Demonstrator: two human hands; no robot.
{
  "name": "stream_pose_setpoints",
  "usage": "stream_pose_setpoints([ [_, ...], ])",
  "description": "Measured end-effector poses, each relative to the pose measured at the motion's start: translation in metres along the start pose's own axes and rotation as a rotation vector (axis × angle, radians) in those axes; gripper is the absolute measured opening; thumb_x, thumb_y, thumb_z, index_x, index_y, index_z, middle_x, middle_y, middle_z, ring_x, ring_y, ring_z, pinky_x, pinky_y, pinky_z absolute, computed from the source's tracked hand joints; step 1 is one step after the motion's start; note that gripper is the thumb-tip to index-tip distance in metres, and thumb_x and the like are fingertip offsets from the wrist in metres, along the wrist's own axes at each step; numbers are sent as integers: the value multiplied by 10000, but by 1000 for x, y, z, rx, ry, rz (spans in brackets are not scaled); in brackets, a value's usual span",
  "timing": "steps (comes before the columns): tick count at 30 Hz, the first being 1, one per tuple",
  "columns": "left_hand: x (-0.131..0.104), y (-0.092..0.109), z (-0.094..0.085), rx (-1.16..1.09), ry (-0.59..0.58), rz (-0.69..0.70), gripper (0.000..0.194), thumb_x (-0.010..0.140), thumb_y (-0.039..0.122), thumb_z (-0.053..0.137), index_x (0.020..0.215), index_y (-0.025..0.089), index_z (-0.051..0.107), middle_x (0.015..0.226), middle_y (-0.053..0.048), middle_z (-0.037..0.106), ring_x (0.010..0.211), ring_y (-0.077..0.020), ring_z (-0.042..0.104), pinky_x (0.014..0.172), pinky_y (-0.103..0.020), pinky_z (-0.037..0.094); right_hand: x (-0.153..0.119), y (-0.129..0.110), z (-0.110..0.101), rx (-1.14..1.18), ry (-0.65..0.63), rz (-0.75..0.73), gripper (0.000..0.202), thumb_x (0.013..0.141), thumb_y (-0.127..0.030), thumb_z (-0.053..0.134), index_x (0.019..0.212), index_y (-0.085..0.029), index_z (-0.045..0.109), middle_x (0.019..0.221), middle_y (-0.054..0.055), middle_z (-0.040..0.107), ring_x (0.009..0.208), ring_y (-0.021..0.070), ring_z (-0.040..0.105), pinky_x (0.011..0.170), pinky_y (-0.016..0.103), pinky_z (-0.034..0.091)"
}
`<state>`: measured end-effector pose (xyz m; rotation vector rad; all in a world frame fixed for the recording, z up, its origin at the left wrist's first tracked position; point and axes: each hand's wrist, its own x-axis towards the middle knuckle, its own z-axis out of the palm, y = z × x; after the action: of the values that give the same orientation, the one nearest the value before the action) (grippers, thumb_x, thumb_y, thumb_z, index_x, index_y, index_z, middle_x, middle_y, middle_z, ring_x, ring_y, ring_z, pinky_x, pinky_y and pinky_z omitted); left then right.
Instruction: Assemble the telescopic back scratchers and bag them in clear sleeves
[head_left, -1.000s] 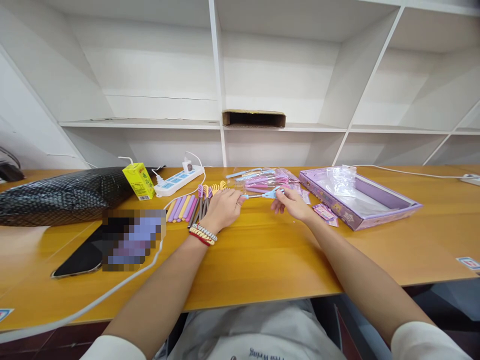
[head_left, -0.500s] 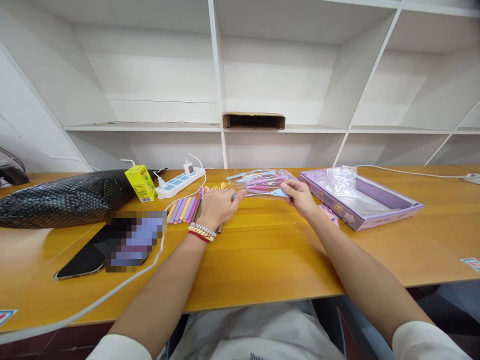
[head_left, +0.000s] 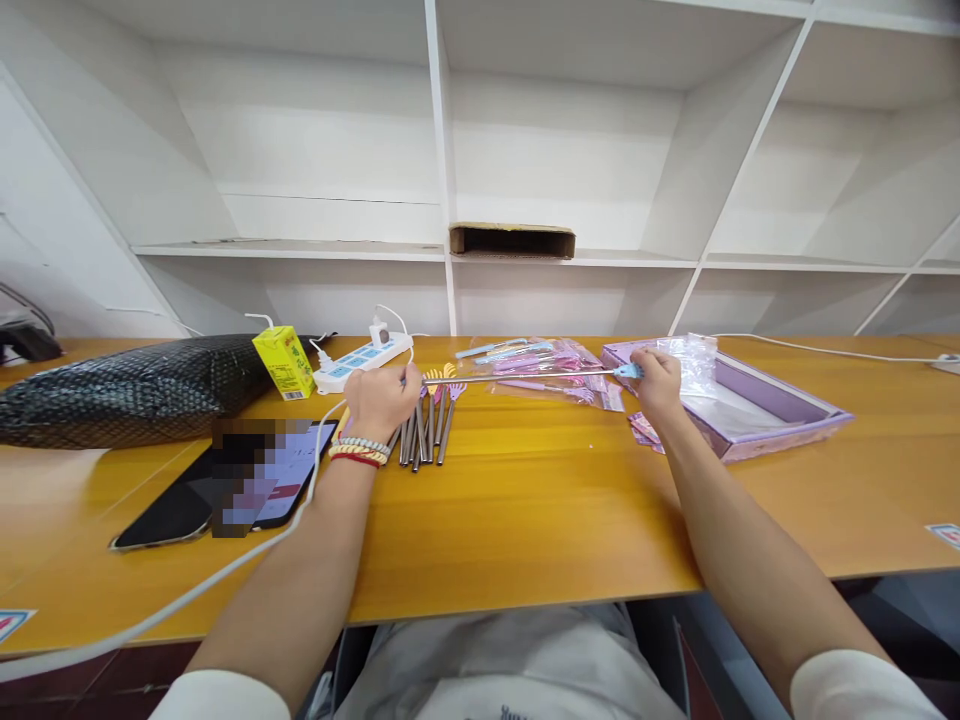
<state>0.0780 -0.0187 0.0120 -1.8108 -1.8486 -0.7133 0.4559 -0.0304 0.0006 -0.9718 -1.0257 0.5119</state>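
A telescopic back scratcher stretches level between my hands, its thin metal rod drawn out long. My left hand, with bracelets at the wrist, is closed around one end. At the other end, my right hand grips the light blue head. Below and right of my left hand lie several metal rods with yellow and purple claw-shaped heads. Behind the stretched rod are clear plastic packets holding blue, pink and purple pieces. The handles left of the rods are mostly hidden by my left hand.
A purple box tray with clear wrap stands at the right, small pink packets beside it. On the left are a black wrapped bundle, a yellow drink carton, a power strip and phones. A white cable crosses the table.
My hands have moved apart, left hand leftward and right hand rightward, and the rod between them is much longer. The metal rods beside my left hand are now uncovered.
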Motion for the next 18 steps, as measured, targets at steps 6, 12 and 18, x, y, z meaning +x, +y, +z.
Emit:
stream_pose_setpoints([
  [6,6,-15,-8,2,-7,-46,618,869,427,200,701,146,724,650,-130,655,676,-244,581,617,-330,323,13,-3,-19,-81,127,-58,284,666,-260,571,478,-180,375,440,-66,280,399,44,261,343,188,219],
  [12,4,-11,-8,-3,-82,-23,616,872,457,202,726,166,725,678,-125,666,718,-257,604,621,-330,352,23,-7,-36,108,293,21,258,605,-209,552,502,-193,316,441,-84,250,382,38,217,333,189,163],
  [18,-5,27,-10,-51,-215,110,645,890,468,185,726,153,723,738,-153,681,762,-292,633,651,-362,413,6,0,-5,61,96,88,315,635,-308,615,509,-192,352,444,-67,284,398,57,294,331,187,230],
])
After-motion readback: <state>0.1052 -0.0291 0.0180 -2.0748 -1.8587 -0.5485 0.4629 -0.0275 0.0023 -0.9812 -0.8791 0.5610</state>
